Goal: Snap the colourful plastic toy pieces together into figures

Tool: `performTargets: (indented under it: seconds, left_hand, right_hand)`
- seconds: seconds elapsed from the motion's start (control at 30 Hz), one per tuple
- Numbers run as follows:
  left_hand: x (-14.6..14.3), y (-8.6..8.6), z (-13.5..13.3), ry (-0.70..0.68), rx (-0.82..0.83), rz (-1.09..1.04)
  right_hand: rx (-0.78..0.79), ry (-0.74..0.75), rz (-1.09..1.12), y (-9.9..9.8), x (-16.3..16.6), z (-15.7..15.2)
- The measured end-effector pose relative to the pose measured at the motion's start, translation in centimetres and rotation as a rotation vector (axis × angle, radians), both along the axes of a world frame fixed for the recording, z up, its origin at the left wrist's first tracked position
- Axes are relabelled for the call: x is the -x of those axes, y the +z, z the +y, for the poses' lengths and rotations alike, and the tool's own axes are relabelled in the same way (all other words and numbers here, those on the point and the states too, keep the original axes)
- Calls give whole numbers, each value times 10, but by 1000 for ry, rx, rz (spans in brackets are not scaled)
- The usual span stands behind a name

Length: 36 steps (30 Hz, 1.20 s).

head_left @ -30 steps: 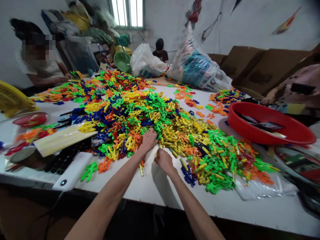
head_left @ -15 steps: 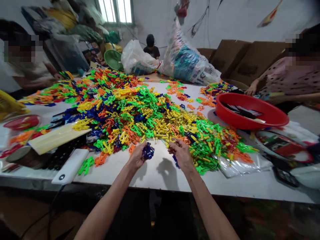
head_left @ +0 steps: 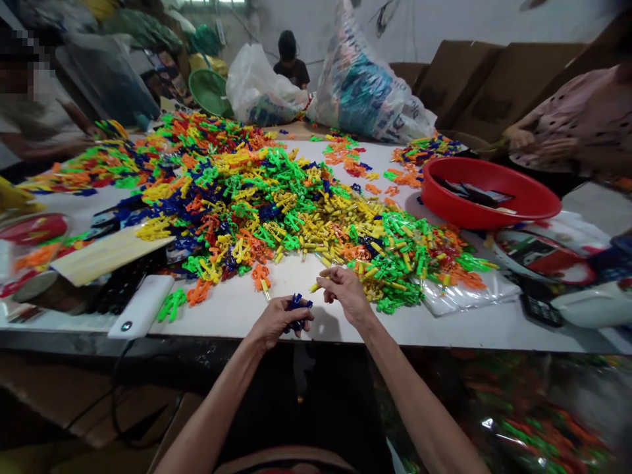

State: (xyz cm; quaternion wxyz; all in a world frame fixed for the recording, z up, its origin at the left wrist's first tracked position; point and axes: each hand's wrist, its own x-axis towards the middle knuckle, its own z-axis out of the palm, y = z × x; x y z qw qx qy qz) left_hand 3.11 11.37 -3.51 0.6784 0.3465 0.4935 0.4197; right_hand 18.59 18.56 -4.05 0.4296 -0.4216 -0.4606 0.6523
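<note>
The left hand (head_left: 274,324) curls closed round a knobbly blue plastic piece (head_left: 297,307) over the near edge of the smooth white worktop (head_left: 444,326); the right hand (head_left: 348,295), just beside it, pinches a slim yellow peg (head_left: 315,288) in its fingertips; beyond lies a spiky heap of bright plastic pieces (head_left: 276,210); a round, glossy red basin (head_left: 474,214) sits to the right.

A: Where does the one view look from?
B: The wearer's head — forward and down over the table (head_left: 237,309), left hand (head_left: 276,320) and right hand (head_left: 345,293) close at lower centre, back wall (head_left: 444,23) far at the top.
</note>
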Motion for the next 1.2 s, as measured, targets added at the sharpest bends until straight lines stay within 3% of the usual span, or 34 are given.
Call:
performTargets:
  seconds: [0.17, 0.43, 0.63, 0.93, 1.1, 1.2]
  left_hand:
    - [-2, 7, 0, -89, -37, 161]
    - [-3, 6, 0, -196, -52, 109]
    - [-1, 2, 0, -239, 40, -16]
    - [1, 4, 13, -385, 4, -87]
    - [3, 1, 25, -416, 15, 22]
    - [-1, 6, 38, -359, -30, 37]
  right_hand:
    - [74, 165, 4, -4, -1, -9]
    - [231, 224, 114, -15, -4, -20]
    - [84, 259, 131, -14, -4, -26]
    - [-119, 218, 19, -2, -11, -31]
    - [-220, 89, -175, -3, -3, -40]
    - [-225, -5, -206, -2, -9, -24]
